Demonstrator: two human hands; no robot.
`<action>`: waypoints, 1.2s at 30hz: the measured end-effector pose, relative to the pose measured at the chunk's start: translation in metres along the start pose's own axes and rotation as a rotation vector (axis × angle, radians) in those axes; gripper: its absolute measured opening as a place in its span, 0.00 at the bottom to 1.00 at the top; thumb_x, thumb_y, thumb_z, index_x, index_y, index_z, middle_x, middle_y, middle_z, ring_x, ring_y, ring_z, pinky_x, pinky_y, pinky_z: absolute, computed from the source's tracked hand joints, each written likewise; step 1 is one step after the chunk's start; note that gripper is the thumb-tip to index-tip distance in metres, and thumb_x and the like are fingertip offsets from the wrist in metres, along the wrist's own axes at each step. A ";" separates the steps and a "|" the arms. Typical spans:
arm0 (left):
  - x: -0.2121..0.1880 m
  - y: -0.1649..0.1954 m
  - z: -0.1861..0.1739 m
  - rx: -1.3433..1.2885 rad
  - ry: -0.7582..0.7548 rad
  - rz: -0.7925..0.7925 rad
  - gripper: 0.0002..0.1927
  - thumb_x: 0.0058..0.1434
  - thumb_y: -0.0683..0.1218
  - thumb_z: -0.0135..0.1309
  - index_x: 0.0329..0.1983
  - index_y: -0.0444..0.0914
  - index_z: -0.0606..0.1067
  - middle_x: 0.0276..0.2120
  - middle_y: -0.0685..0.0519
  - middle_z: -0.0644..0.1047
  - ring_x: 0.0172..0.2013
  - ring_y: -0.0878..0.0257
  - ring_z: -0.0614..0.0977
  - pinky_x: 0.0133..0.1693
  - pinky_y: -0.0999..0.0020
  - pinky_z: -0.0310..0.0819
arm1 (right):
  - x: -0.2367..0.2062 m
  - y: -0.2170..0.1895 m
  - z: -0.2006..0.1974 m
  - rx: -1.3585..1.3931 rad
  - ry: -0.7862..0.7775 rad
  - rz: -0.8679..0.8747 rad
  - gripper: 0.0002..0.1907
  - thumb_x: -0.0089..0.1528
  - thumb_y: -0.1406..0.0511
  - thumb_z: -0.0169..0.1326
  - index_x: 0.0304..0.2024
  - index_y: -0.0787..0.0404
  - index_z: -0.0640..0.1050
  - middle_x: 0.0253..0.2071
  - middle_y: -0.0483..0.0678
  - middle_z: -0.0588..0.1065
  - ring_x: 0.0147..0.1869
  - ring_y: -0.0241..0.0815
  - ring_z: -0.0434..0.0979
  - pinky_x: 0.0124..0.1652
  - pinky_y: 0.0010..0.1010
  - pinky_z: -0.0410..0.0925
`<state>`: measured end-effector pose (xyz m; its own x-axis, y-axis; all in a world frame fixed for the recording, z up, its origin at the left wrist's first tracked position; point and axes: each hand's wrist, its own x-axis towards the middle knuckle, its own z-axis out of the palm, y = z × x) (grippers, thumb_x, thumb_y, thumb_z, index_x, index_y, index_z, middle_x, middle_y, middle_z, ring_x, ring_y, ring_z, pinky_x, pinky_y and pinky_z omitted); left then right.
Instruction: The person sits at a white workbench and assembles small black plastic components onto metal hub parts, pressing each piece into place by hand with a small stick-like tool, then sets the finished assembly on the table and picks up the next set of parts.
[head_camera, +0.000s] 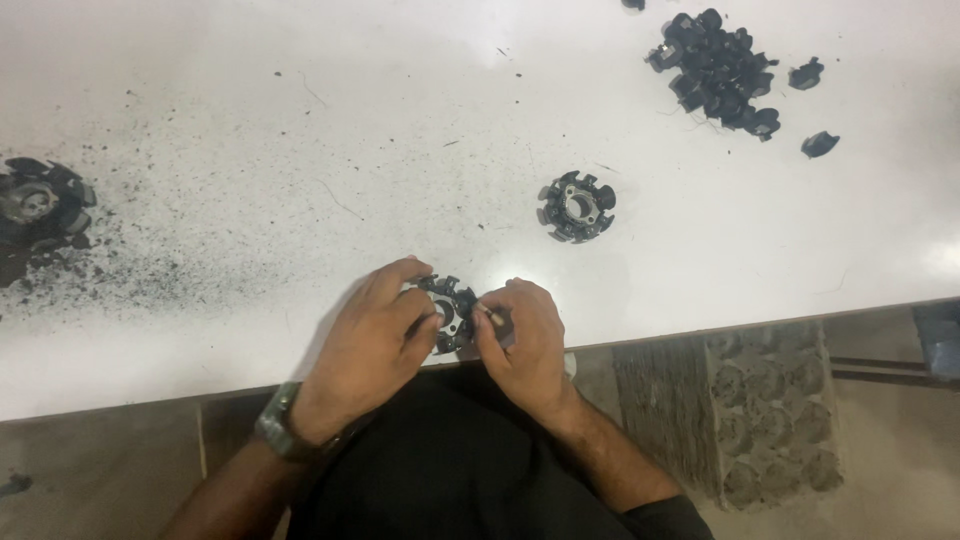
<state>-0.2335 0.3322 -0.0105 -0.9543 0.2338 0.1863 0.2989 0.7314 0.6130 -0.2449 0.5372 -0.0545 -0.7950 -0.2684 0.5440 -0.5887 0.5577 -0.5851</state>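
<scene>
I hold a round black toothed ring with a grey metal hub (450, 312) at the near edge of the white, soot-speckled table (250, 200). My left hand (375, 345) curls around its left rim, fingers closed on it to steady it. My right hand (520, 340) pinches a small black clip-like piece (492, 318) against the ring's right side. To seat such a piece well, I judge it best to keep the ring flat and still, line the piece square with its tooth, and press evenly, not twisting. A second toothed ring (577, 207) lies well apart up the table, a heap of loose black pieces (718, 70) farther off, and a sooty ring (40, 200) at the left edge.
</scene>
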 end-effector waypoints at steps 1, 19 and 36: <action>-0.003 -0.004 -0.009 0.015 -0.065 -0.036 0.10 0.61 0.48 0.58 0.36 0.35 0.79 0.55 0.44 0.75 0.57 0.48 0.76 0.55 0.51 0.70 | 0.001 0.000 0.000 -0.002 -0.006 -0.007 0.10 0.61 0.72 0.61 0.43 0.62 0.76 0.39 0.50 0.77 0.48 0.54 0.78 0.60 0.47 0.69; 0.005 -0.006 0.019 0.026 0.119 0.056 0.10 0.58 0.45 0.62 0.40 0.38 0.78 0.54 0.47 0.76 0.52 0.52 0.79 0.53 0.53 0.71 | -0.001 -0.002 0.002 0.031 -0.020 -0.102 0.15 0.58 0.74 0.61 0.46 0.61 0.73 0.42 0.51 0.77 0.48 0.51 0.79 0.61 0.51 0.69; 0.008 -0.017 0.019 0.055 0.136 0.159 0.05 0.55 0.42 0.62 0.34 0.39 0.78 0.54 0.49 0.76 0.58 0.54 0.75 0.55 0.53 0.69 | 0.004 -0.003 0.007 0.012 -0.028 -0.114 0.15 0.56 0.74 0.64 0.43 0.62 0.76 0.40 0.50 0.77 0.48 0.51 0.78 0.60 0.49 0.70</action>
<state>-0.2462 0.3338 -0.0335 -0.8861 0.2630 0.3816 0.4421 0.7269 0.5256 -0.2471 0.5291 -0.0550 -0.7267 -0.3510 0.5905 -0.6768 0.5132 -0.5279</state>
